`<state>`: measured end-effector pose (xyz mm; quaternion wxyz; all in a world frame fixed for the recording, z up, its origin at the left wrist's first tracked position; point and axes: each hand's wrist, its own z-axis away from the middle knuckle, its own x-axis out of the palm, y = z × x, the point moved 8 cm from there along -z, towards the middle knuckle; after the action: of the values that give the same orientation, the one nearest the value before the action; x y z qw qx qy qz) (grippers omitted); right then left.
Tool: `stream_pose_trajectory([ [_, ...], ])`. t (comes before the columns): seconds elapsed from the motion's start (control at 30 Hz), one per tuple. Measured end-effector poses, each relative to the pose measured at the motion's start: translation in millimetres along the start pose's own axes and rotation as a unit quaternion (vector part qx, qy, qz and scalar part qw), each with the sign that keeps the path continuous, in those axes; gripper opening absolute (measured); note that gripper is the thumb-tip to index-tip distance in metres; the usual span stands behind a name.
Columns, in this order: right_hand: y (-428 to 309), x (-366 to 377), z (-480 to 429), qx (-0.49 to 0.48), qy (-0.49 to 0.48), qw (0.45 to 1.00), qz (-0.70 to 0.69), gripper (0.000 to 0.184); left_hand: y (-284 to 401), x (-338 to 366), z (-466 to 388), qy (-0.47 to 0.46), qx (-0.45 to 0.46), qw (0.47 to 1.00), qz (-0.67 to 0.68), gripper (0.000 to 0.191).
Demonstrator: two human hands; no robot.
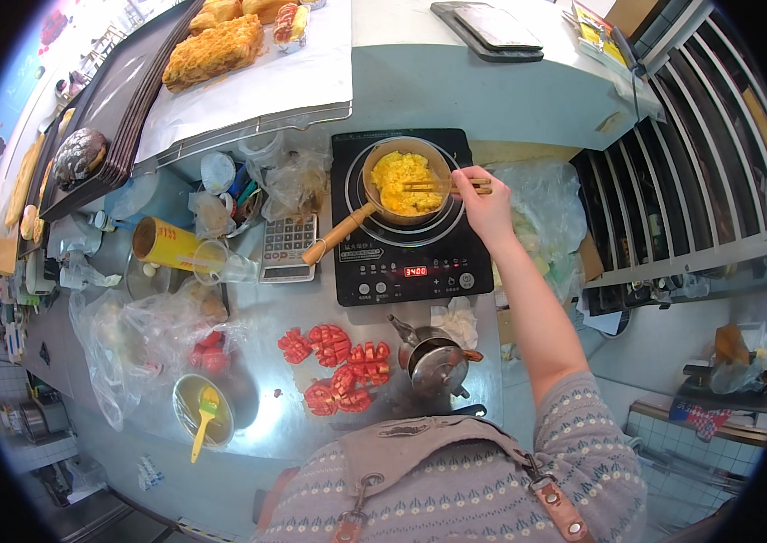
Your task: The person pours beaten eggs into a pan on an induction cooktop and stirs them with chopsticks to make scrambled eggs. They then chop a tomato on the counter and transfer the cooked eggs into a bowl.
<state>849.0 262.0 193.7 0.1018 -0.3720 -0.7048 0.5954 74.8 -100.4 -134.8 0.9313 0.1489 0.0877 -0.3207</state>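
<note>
My right hand (481, 202) is closed around a pair of wooden chopsticks (458, 186), whose tips rest in scrambled egg (402, 178). The egg lies in a small pan with a wooden handle (338, 235), standing on a black induction cooker (397, 290) with a lit display. My left hand is out of view. Nearer my body, scored and cut tomatoes (349, 366) lie on the steel table. To their right stands a metal kettle (434, 366) with a lid. A bowl (183, 424) with a yellow brush (204, 417) across it is at the left.
A calculator (288, 248) lies left of the cooker, beside a yellow canister (169, 243) and a clear plastic cup (220, 263). Plastic bags (125, 346) cover the table's left part. Bread (217, 54) sits on a paper-lined rack above. A tray rack (689, 149) stands at right.
</note>
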Motion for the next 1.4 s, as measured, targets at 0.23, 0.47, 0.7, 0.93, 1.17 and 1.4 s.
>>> stream_pose_trajectory([
  [0.23, -18, -17, -9, -0.065, 0.005, 0.992, 0.108, 0.021, -7, -2, 3, -0.007, -0.002, 1.000, -0.010, 0.074],
  [0.47, -23, 1, -36, 0.078, -0.147, 0.986, -0.002, 0.028, -3, -2, 0, -0.013, 0.000, 1.000, -0.019, 0.073],
  [0.7, -33, 34, 1, -0.006, -0.267, 0.960, 0.083, 0.022, 3, -3, -3, -0.018, 0.005, 0.999, -0.027, 0.072],
  [0.93, -60, 55, 66, -0.323, -0.242, 0.895, 0.190, 0.012, 4, -3, -6, -0.024, 0.010, 0.999, -0.033, 0.071],
  [1.17, -62, 40, 68, -0.340, -0.147, 0.908, 0.195, 0.010, 5, -6, -6, -0.026, 0.021, 0.999, -0.039, 0.069],
  [1.4, -19, -24, 30, -0.045, 0.012, 0.997, 0.064, 0.012, 3, -3, -11, -0.033, 0.032, 0.998, -0.041, 0.068],
])
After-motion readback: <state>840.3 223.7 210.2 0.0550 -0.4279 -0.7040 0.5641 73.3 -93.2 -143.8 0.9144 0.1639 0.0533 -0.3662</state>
